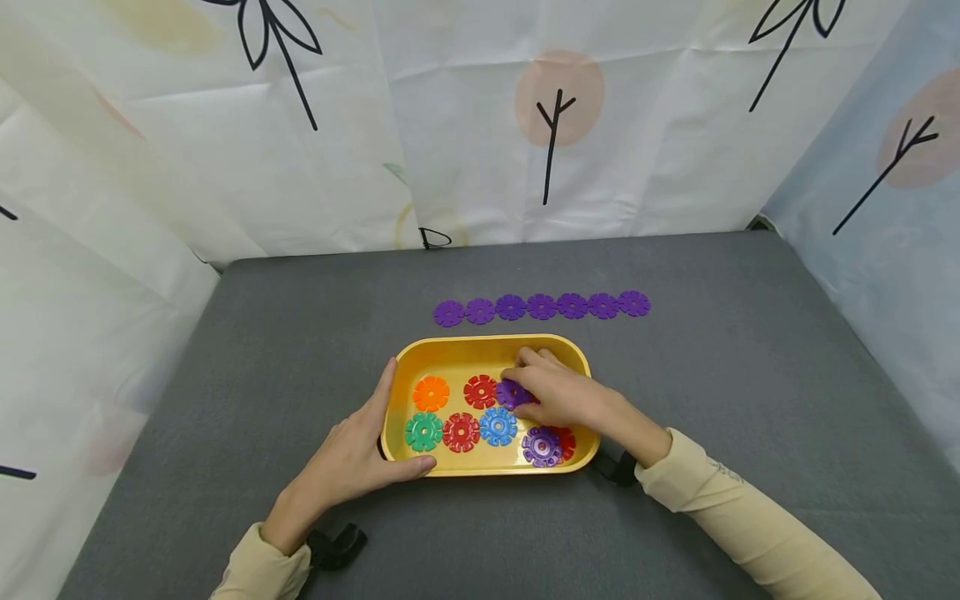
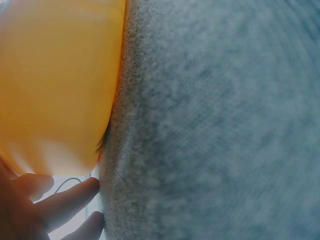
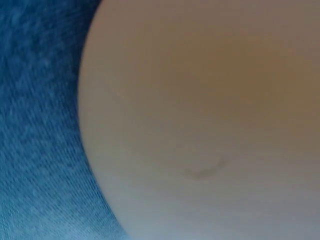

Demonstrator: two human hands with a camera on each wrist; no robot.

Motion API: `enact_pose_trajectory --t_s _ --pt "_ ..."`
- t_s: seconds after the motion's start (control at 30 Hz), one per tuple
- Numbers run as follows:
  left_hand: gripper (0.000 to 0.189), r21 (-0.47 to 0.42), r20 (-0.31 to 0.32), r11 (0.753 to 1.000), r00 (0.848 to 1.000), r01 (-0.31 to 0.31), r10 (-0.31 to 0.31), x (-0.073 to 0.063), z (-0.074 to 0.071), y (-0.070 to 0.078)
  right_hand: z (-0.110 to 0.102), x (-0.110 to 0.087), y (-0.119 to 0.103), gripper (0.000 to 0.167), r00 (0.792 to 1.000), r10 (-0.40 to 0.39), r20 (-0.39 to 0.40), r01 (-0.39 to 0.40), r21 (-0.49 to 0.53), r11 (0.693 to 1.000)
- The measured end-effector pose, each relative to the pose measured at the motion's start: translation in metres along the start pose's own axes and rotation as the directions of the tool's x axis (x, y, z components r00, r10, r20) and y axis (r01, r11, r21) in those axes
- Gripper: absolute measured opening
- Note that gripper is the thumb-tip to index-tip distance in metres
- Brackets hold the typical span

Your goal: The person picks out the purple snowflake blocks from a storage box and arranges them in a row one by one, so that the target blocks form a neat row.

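Observation:
A yellow tray [image 1: 457, 354] lies on the table with several flower-shaped plastic discs in it. My left hand [image 1: 351, 460] holds its near left corner, fingers along the left end and thumb on the front rim. In the left wrist view, fingers [image 2: 70, 202] lie by the tray's end wall [image 2: 55, 95]. My right hand [image 1: 562, 393] reaches inside and pinches a purple flower disc [image 1: 512, 394], partly covered by the fingers. Close by are red [image 1: 480, 391] and blue [image 1: 498, 426] discs. The tray's outer wall [image 3: 200, 110] fills most of the right wrist view, blurred.
Behind the tray, several purple discs [image 1: 542, 306] form a row on the grey table [image 1: 322, 317]. Orange [image 1: 431, 393], green [image 1: 423, 432] and another red disc [image 1: 461, 432] lie in the tray's left half. A purple disc [image 1: 542, 447] overlaps a red one at front right.

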State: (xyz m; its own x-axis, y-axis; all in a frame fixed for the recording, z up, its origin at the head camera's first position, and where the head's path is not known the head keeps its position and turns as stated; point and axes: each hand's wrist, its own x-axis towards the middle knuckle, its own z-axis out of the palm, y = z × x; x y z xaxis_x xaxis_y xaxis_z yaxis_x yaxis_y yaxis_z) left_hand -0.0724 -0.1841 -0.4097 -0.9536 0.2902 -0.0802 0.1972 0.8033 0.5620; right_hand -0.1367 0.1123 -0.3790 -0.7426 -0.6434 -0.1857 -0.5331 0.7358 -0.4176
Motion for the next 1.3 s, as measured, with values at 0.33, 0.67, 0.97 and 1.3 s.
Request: enact_pose_trajectory --t_s 0.33,0.67,0.97,1.3 --pt "0.132 -0.001 0.001 1.000 1.000 -0.004 0.004 0.000 0.000 -0.001 0.001 -0.003 -0.003 0.050 0.995 -0.046 -0.092 0.045 -0.018 0.999" --pt "0.132 0.009 0.003 1.000 1.000 0.005 -0.005 -0.001 0.000 0.000 -0.009 -0.006 -0.003 0.051 0.989 -0.022 -0.145 0.021 -0.009 1.000" --pt "0.132 0.012 -0.001 1.000 1.000 0.000 0.000 -0.001 -0.001 0.000 -0.021 -0.014 0.005 0.051 0.960 -0.050 -0.274 0.053 0.005 0.999" --pt "0.132 0.011 -0.001 1.000 1.000 -0.004 0.004 0.000 0.000 -0.001 -0.047 -0.025 0.033 0.052 0.919 0.043 -0.393 -0.050 -0.008 0.999"
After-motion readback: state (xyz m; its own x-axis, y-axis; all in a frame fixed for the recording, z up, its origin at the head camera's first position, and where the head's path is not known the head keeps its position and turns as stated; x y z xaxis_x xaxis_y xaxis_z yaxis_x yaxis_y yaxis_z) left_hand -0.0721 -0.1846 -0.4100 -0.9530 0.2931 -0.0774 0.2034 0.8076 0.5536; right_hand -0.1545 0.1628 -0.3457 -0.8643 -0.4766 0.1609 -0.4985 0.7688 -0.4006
